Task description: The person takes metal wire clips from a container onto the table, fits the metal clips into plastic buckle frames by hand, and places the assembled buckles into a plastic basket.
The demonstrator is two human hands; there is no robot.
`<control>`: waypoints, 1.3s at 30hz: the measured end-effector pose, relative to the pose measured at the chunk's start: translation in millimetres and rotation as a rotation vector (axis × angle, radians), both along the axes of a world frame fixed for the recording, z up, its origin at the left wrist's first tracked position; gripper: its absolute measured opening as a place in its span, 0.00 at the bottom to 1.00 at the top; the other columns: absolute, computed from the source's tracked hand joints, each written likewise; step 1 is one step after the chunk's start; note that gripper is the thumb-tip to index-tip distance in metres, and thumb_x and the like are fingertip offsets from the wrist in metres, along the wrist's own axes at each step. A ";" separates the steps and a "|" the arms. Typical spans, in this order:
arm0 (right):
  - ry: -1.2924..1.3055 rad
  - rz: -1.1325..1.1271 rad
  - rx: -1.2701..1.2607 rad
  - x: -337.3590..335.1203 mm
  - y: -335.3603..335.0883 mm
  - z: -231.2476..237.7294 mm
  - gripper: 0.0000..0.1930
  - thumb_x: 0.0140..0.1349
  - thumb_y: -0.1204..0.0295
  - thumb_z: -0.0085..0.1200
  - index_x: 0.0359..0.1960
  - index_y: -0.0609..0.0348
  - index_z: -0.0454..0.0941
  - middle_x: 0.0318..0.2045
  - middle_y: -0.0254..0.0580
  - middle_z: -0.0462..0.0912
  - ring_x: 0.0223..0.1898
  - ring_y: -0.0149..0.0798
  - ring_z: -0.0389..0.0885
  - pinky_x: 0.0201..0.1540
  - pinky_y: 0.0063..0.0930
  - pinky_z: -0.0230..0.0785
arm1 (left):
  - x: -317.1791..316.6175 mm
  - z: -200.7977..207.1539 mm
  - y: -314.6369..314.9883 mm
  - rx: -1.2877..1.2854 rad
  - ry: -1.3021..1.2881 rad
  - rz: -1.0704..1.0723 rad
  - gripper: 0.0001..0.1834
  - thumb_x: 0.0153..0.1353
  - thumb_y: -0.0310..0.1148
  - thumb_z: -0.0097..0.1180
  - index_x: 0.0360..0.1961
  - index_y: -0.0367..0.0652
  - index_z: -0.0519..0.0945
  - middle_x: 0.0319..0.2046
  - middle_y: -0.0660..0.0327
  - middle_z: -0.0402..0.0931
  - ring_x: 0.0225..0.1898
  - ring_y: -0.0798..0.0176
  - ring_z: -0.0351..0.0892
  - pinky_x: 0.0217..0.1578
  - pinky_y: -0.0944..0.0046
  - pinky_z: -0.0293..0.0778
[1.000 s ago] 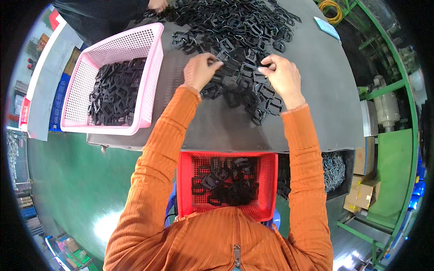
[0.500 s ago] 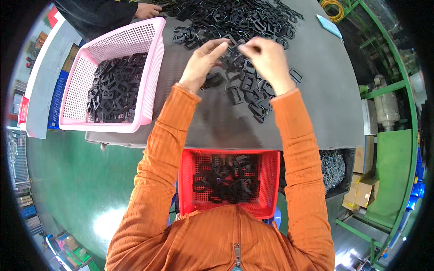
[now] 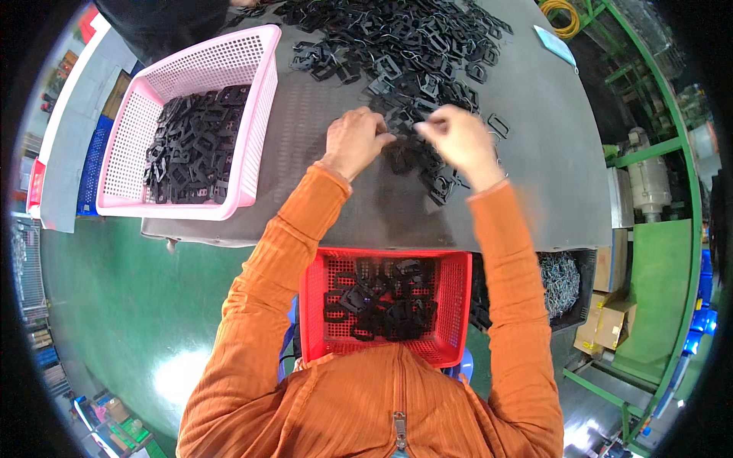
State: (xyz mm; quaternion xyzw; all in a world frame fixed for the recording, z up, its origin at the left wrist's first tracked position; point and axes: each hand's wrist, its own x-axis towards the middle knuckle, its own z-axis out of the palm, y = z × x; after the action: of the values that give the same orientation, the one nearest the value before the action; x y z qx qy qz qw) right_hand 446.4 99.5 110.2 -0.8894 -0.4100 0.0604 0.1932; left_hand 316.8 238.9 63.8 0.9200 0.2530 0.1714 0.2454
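My left hand (image 3: 355,143) is over the grey table with its fingers curled in and the thumb pointing right; whatever it may hold is hidden among dark pieces. Across a small gap, my right hand (image 3: 463,146) is slightly smeared by motion, thumb and fingertips pinched together. What sits in that pinch is too small to make out. Beneath and between both hands lies the near end of a pile of black rectangular plastic buckles (image 3: 397,38), some with thin wire-like metal bits. Directly before my body, a red basket (image 3: 463,305) contains more black buckles.
A pink basket (image 3: 263,114) of black buckles stands at the table's left. Behind it shows another person's dark sleeve (image 3: 175,27). A black crate (image 3: 586,286) of metal pieces sits below the table's right edge. A light-blue flat item (image 3: 556,46) lies far right.
Both hands have come nearer to me, down the pile, and the right hand has shifted slightly right. The other person's hand has moved back mostly out of view. Buckles in the red basket lie differently.
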 end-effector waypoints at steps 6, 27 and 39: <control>-0.011 0.110 0.069 -25.2 1.7 -32.7 0.11 0.50 0.63 0.62 0.32 0.56 0.82 0.25 0.48 0.82 0.31 0.51 0.82 0.35 0.40 0.73 | 6.1 24.0 14.7 -0.064 -0.566 -0.015 0.04 0.48 0.27 0.63 0.26 0.38 0.81 0.23 0.56 0.77 0.27 0.56 0.79 0.30 0.63 0.74; 0.736 0.153 0.601 40.3 -61.8 -13.9 0.04 0.59 0.77 0.53 0.35 0.57 0.76 0.29 0.33 0.82 0.24 0.28 0.77 0.28 0.21 0.66 | -0.9 -3.1 8.7 0.267 -0.231 -0.159 0.08 0.51 0.30 0.60 0.34 0.43 0.83 0.36 0.56 0.79 0.34 0.55 0.79 0.37 0.61 0.75; 0.543 0.020 0.629 31.4 -78.9 -12.8 0.04 0.58 0.82 0.53 0.33 0.60 0.77 0.26 0.31 0.80 0.24 0.23 0.74 0.27 0.17 0.66 | 11.9 20.7 22.0 -0.286 -0.560 -0.052 0.05 0.58 0.29 0.59 0.34 0.39 0.82 0.32 0.67 0.80 0.34 0.74 0.74 0.39 0.73 0.69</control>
State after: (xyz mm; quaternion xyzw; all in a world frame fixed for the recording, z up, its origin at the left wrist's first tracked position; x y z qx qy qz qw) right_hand 477.8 20.6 97.4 -0.7347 -0.3514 0.1666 0.5558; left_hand 328.7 260.8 84.5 0.7993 0.1734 0.3744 0.4369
